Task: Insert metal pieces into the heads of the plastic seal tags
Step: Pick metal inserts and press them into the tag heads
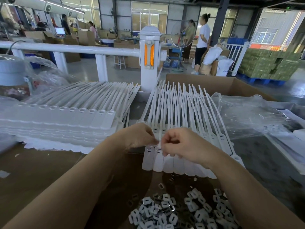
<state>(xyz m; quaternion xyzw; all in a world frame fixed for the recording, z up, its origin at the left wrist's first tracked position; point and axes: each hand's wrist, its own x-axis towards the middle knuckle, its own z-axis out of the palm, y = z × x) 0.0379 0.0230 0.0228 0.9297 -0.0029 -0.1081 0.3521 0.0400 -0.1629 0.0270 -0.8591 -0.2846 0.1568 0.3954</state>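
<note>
Both grips [159,142] pinch at seal tag heads [158,150]; metal pieces [173,212] below.

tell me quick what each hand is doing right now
Left hand: fingers curled, pinching at a head in the row of seal tags.
Right hand: fingers curled there; contents cannot be told.

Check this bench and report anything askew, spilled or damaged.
Nothing looks damaged. The metal pieces lie in a loose heap with a few strays scattered toward the seal tags, apparently the working supply. Both hands pinch at the tag heads; the stack on the left sits orderly.
</note>
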